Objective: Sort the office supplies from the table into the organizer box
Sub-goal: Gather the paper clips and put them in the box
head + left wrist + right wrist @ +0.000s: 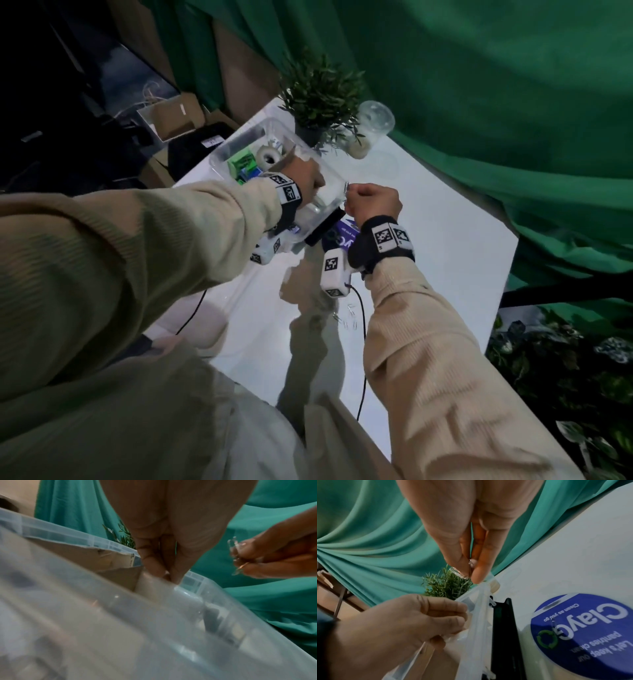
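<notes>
Head view: potted plant (322, 99), clear cup (371, 128) behind clear organizer box (239, 145) on white worktop (428, 240); green box, tape roll (269, 156) inside; loose paper clips (349, 317) near front edge.
Left wrist: left hand (171, 536) grips box rim.
Right wrist: right hand (471, 524) pinches shiny clips at box rim; black slab (503, 635), blue sticker (583, 626) beside.

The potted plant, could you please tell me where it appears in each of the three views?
Head: potted plant upper centre, beyond the organizer box.
Left wrist: only sprigs above the box rim, left of centre.
Right wrist: centre, below the fingertips.
Shared landmark: green curtain.
</notes>
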Motion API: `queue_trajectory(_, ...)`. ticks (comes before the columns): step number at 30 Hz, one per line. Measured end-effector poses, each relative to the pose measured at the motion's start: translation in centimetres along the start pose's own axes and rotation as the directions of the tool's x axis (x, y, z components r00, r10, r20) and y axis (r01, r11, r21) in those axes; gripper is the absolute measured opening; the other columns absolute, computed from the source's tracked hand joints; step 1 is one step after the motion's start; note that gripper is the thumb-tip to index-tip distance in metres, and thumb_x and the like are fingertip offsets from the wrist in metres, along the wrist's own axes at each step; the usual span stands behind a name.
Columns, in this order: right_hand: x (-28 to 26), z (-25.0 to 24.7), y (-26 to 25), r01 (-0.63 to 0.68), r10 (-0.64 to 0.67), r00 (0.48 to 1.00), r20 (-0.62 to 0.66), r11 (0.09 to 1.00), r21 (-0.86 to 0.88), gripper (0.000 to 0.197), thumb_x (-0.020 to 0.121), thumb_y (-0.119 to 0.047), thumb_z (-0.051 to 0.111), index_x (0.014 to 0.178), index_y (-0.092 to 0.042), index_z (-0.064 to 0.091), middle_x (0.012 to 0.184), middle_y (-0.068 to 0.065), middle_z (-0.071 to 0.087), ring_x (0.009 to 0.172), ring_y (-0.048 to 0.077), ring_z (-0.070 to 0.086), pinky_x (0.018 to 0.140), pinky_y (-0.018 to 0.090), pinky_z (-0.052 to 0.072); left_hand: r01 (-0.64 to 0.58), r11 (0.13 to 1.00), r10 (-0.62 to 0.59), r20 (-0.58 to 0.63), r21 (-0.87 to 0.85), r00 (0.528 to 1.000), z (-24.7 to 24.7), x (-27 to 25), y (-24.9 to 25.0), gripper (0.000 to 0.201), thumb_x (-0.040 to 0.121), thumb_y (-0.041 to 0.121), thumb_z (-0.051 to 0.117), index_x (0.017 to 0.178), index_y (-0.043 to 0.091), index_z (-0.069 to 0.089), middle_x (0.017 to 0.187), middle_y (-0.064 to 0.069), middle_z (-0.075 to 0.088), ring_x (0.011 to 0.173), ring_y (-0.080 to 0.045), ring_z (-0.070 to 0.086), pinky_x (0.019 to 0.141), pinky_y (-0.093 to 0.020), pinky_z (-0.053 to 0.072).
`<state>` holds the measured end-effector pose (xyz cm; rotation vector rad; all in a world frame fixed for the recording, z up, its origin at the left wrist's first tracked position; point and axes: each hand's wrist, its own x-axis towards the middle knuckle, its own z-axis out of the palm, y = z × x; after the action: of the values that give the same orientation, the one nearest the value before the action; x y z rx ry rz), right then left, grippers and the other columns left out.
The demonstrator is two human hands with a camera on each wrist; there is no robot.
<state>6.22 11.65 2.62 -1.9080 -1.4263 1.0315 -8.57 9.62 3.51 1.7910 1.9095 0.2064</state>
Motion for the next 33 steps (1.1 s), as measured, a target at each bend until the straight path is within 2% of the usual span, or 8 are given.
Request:
queue_trajectory(6,1.2,2.8,-1.6,-0.016,0.016,0.998,0.062,1.0,-0.003,0.008,0.08,-0.009,0.07,0.075,-0.011,0.076,0.073,0.01,0.07,0.065,0.027,0.068,0.065,0.034,0.061,0.018,0.991,-0.034,-0.121,-0.129,0.992,-0.2,-0.9,-2.1,0.034,0.093,0.006,0.049,0.12,0.019,0.066,0.124,-0.005,0.064,0.112,-0.024,0.059,0.086,-0.023,0.044)
queue_trajectory(9,1.9,3.4,-1.8,0.019,-0.01,0.998,0.068,0.991,-0.135,0.011,0.081,-0.011,0.068,0.085,-0.012,0.078,0.086,0.01,0.074,0.084,0.029,0.07,0.082,0.036,0.058,0.026,0.991,-0.042,-0.124,-0.129,0.991,0.1,-1.4,-2.9,0.032,0.095,0.014,0.05,0.12,0.023,0.066,0.122,-0.005,0.063,0.111,-0.025,0.058,0.076,-0.021,0.038)
queue_trajectory(15,0.9,3.2,-3.0,0.006,0.015,0.997,0.082,0.966,-0.259,0.026,0.089,-0.016,0.056,0.108,-0.02,0.072,0.125,0.009,0.062,0.111,0.028,0.06,0.099,0.027,0.044,0.021,0.988,-0.04,-0.116,-0.155,0.993,0.1,-3.1,-3.6,0.028,0.093,0.022,0.051,0.114,0.025,0.068,0.118,-0.003,0.067,0.106,-0.025,0.062,0.078,-0.022,0.042)
queue_trajectory(20,-0.5,1.4,-1.8,0.076,-0.064,0.995,0.072,0.98,-0.185,0.027,0.089,-0.019,0.057,0.111,-0.022,0.072,0.121,0.006,0.067,0.118,0.024,0.056,0.103,0.026,0.04,-0.05,0.987,0.028,-0.143,-0.154,0.989,0.6,-5.2,-2.7,0.027,0.089,0.025,0.053,0.112,0.028,0.067,0.114,0.002,0.069,0.115,-0.02,0.058,0.086,-0.027,0.05)
queue_trajectory(23,-2.1,-1.0,0.9,0.091,-0.093,0.995,-0.025,0.994,-0.056,0.026,0.088,-0.015,0.058,0.109,-0.019,0.073,0.11,0.003,0.072,0.108,0.021,0.063,0.103,0.024,0.043,-0.256,0.962,0.229,-0.228,-0.097,0.947,1.9,-7.5,-1.4,0.024,0.089,0.026,0.056,0.109,0.022,0.068,0.106,-0.001,0.068,0.102,-0.022,0.059,0.087,-0.035,0.05)
queue_trajectory(27,-5.3,-3.3,8.3,-0.015,0.009,0.999,-0.032,0.981,-0.192,0.032,0.09,-0.011,0.053,0.116,-0.022,0.068,0.119,0.005,0.067,0.109,0.024,0.062,0.093,0.024,0.046,-0.373,0.928,0.372,-0.015,-0.021,0.928,6.2,-10.2,-0.1,0.031,0.089,0.035,0.057,0.118,0.025,0.062,0.105,0.001,0.062,0.101,-0.018,0.056,0.084,-0.031,0.048)
queue_trajectory(31,-9.0,-4.1,15.4,-0.105,0.137,0.989,0.051,0.908,-0.405,0.031,0.091,-0.021,0.054,0.12,-0.024,0.064,0.127,0.007,0.06,0.117,0.026,0.056,0.094,0.036,0.049,-0.305,0.945,0.239,0.382,0.12,0.893,11.4,-10.9,0.2,0.06,0.087,0.042,0.059,0.14,0.023,0.038,0.129,-0.004,0.052,0.119,-0.024,0.051,0.097,-0.035,0.045)
queue_trajectory(33,-10.5,-4.0,17.6,-0.133,0.181,0.982,0.055,0.866,-0.481,0.032,0.09,-0.021,0.052,0.12,-0.027,0.062,0.122,0.008,0.06,0.115,0.028,0.056,0.091,0.039,0.051,-0.242,0.957,0.148,0.446,0.161,0.883,13.8,-11.6,0.2,0.077,0.084,0.046,0.063,0.146,0.02,0.026,0.137,-0.006,0.045,0.125,-0.026,0.048,0.101,-0.036,0.042)
